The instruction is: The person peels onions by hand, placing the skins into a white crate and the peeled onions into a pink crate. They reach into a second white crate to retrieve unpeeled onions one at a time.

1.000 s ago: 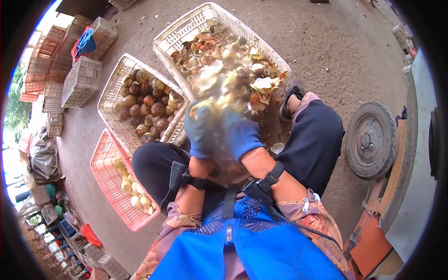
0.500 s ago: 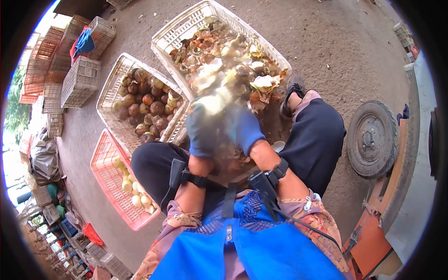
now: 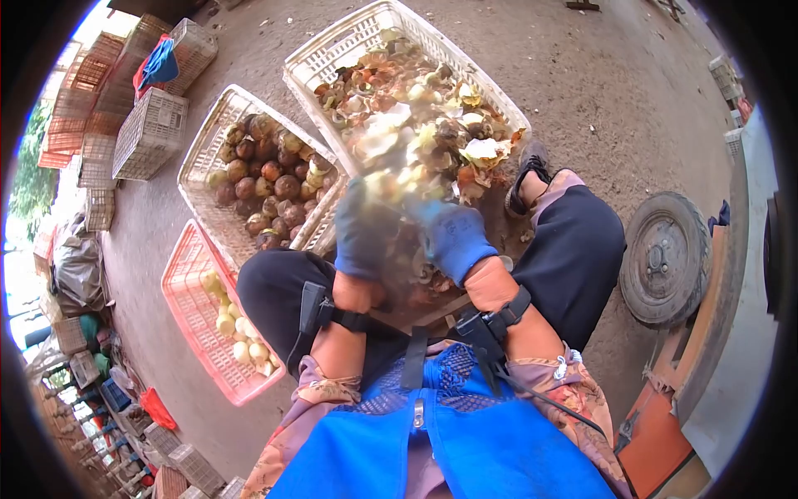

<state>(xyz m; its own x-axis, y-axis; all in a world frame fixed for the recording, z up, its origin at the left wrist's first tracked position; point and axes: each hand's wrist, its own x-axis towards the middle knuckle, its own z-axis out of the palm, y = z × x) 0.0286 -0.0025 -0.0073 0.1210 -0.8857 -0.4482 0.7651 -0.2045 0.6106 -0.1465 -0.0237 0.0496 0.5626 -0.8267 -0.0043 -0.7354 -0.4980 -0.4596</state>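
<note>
Both my hands wear blue gloves and are blurred with motion between my knees. My left hand (image 3: 364,233) and my right hand (image 3: 453,237) are closed around a pale yellowish fruit (image 3: 397,185) held between them. How each hand grips it is hidden by blur. Just beyond the hands stands a white crate (image 3: 328,54) filled with peels and husks. A second white crate (image 3: 218,112) to the left holds brown unpeeled fruit. At my left knee a pink crate (image 3: 184,308) holds several pale peeled fruit.
Stacks of empty crates (image 3: 125,108) stand at the far left on the dirt ground. A wheel (image 3: 665,258) lies to the right beside an orange metal frame (image 3: 657,424). My sandalled foot (image 3: 525,170) rests next to the peel crate.
My hands have kept working the pale fruit; my right hand dropped slightly lower and to the right. The whole view shifted a little to the right and down.
</note>
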